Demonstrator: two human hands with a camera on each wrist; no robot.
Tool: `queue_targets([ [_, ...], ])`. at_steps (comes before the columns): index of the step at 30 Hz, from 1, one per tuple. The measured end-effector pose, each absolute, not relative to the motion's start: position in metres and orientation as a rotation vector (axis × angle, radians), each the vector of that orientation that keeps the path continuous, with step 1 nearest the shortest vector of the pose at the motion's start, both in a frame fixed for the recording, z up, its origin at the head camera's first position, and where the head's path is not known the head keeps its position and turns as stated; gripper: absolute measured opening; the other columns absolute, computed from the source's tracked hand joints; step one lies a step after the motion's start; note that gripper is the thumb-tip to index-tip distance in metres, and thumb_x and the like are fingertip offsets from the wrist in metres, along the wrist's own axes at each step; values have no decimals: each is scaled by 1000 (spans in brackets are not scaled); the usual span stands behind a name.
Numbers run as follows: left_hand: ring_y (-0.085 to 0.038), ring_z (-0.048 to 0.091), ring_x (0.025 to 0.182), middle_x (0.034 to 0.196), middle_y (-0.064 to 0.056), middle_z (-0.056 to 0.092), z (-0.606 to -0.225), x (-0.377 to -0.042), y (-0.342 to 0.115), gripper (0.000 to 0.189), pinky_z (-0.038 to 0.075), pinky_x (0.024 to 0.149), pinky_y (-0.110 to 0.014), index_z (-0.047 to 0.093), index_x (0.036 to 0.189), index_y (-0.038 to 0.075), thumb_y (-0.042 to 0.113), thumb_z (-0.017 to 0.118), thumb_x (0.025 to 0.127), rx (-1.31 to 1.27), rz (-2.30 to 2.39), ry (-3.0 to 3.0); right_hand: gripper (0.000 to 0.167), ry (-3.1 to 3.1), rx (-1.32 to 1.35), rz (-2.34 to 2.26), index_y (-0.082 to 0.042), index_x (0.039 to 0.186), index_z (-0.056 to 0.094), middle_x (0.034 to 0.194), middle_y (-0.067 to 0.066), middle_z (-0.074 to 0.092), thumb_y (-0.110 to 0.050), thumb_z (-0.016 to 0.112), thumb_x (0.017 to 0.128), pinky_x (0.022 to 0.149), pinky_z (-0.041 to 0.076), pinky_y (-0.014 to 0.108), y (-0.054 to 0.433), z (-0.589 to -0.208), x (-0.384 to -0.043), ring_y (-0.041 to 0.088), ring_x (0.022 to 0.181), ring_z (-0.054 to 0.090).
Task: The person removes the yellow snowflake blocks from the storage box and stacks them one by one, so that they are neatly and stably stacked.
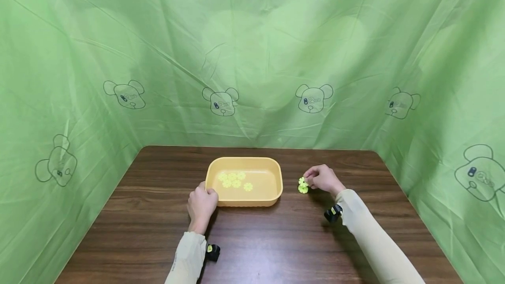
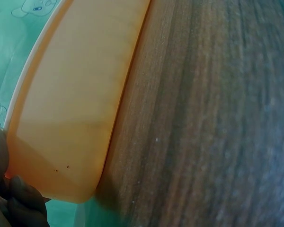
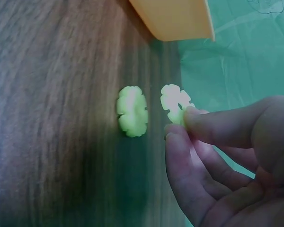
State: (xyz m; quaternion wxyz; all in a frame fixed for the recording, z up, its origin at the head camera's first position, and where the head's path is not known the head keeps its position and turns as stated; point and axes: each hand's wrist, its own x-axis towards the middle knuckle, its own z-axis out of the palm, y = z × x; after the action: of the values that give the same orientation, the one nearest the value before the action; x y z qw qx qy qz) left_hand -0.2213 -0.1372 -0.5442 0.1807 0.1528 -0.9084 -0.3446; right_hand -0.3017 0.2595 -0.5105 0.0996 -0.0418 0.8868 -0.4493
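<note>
A yellow-orange rectangular basin (image 1: 248, 203) rests on the table, with several yellow-green flower-shaped pieces (image 1: 236, 183) on the left of its floor. At its near left corner, my left hand (image 1: 202, 205) grips the rim; the left wrist view shows the fingertips (image 2: 26, 201) against the outer wall (image 2: 68, 118). To the right of the basin, my right hand (image 1: 323, 179) pinches one flower-shaped piece (image 3: 175, 100) between thumb and fingertips. That piece is tilted up and has a hole at its centre. Another flower-shaped piece (image 3: 132, 111) lies on the table just beside it.
Dark wood-grain table (image 1: 158, 227) lies beneath everything. A green curtain (image 1: 260, 65) with bear drawings closes off the back and both sides. Each forearm carries a black wrist device, one on the left (image 1: 213, 252) and one on the right (image 1: 333, 213).
</note>
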Motion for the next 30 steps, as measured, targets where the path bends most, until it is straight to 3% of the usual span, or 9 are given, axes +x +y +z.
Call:
queue_targets([
  [5,-51,66,76,88,-30,70,-544,-222,-139,34,47,61,-60,70,107,2,14,47,86,429,-970,-2570,12,2623,-142,-1330,5,98,72,86,16,72,2,69,88,64,58,29,260,-516,-300,12,68,67],
  [21,-50,67,78,87,-29,70,-542,-225,-138,33,48,63,-59,70,106,2,15,47,86,433,-978,-2585,8,2727,-145,-1192,-1,93,74,81,8,72,-3,72,85,60,53,28,258,-526,-298,16,68,64],
  [30,-52,66,78,89,-30,70,-542,-226,-138,34,48,64,-60,71,107,3,16,48,86,445,-981,-2574,8,2873,-191,-1033,-6,89,77,80,1,73,-7,72,82,67,46,29,257,-531,-298,11,71,58],
])
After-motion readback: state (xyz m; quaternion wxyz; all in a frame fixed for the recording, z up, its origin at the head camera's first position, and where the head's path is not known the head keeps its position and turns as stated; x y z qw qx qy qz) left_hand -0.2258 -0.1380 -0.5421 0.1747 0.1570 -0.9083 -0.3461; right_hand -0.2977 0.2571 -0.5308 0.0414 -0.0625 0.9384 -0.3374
